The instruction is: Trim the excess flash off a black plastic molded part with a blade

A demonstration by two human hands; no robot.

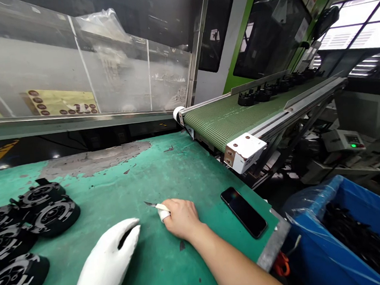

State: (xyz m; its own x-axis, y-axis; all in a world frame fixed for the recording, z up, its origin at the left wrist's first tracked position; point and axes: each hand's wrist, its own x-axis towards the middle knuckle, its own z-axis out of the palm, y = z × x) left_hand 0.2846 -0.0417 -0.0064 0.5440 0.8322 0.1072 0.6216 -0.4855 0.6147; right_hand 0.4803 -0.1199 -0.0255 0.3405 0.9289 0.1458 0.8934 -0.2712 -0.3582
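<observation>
My right hand [180,215] is closed around the pale handle of a small knife [153,204], its thin blade pointing left over the green tabletop [154,262]. White wrapping shows on one of its fingers. Left of it, my left hand [115,246] wears a white glove. Its thumb and fingers curve toward each other with a narrow dark gap between them, and I see nothing held there. Several round black plastic parts [54,216] with slotted faces sit at the left of the table. My left hand is apart from them.
A black phone [243,211] lies near the table's right edge. Beyond it, a green conveyor belt [221,117] carries several black parts [246,98] and ends by the table corner. At the lower right stands a blue bin [317,242] lined with clear plastic, holding black pieces.
</observation>
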